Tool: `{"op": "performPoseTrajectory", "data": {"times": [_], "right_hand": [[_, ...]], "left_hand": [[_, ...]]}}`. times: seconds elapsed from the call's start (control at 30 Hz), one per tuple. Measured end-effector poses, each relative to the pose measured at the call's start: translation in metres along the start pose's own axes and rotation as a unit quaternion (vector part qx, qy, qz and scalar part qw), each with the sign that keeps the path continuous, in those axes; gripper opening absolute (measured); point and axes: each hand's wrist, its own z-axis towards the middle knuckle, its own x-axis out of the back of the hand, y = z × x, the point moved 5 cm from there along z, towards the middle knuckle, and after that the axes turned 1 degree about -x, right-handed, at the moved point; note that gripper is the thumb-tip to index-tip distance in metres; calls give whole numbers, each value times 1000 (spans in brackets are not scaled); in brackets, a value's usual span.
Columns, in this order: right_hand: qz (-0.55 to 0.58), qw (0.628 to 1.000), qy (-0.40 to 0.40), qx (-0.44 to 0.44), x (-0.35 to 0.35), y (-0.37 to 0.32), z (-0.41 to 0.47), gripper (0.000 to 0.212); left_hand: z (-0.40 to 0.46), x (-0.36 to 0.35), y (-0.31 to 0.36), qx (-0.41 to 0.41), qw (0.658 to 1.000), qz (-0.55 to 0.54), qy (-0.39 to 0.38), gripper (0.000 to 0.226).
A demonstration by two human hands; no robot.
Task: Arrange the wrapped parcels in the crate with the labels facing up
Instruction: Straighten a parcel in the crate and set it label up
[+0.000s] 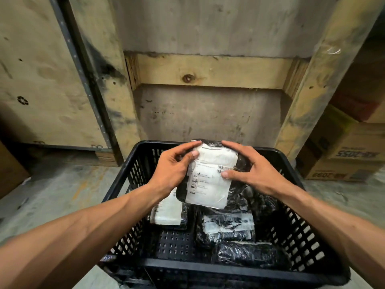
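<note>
Above the far half of the black crate [308, 207], the left hand [173, 165] and right hand [256, 166] clasp a wrapped parcel [208, 180] by its side edges, label up. Other parcels lie on the crate floor below. Lowered flat into a free space, it should keep its label uppermost.

- We hold a black parcel [210, 176] with a white label printed in dark text and a barcode.
- We see the crate [229, 270] is black, its walls a grid of slots.
- By the crate's left wall lies a black parcel with a white label [166, 211].
- Near its front edge lies a glossy black parcel [248, 255].
- Beyond stand pale, dark-smudged wooden boards [212, 69] and brown cardboard boxes [343, 155].
</note>
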Motion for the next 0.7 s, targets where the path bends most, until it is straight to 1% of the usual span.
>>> {"op": "performPoseTrajectory", "data": {"times": [0.07, 0.2, 0.27, 0.33, 0.43, 0.5, 0.57, 0.63, 0.7], "right_hand": [[-30, 999, 15, 6, -1, -5, 2, 80], [-75, 996, 52, 8, -5, -14, 6, 70], [-36, 998, 49, -5, -11, -16, 6, 70], [13, 999, 44, -8, -19, -20, 5, 76], [60, 996, 66, 1, -23, -25, 4, 80], [96, 992, 85, 4, -23, -27, 4, 78], [148, 983, 108, 6, -23, -29, 4, 76], [218, 968, 125, 4, -25, -30, 5, 73], [257, 958, 127, 2, -27, -29, 7, 71]], "left_hand": [[4, 0, 6, -10, 1000, -6, 11, 25], [10, 0, 13, -3, 999, -27, 42, 22], [13, 0, 14, 13, 997, -44, 68, 21], [14, -2, 15, 27, 993, -69, 87, 22], [15, 0, 19, 28, 993, -62, 92, 21], [13, 4, 22, 6, 998, -27, 64, 24], [8, 5, 20, -4, 1000, -4, 2, 37], [-1, 1, 15, 6, 998, 26, -61, 52], [-9, -2, 10, 5, 994, 77, -83, 60]]}}
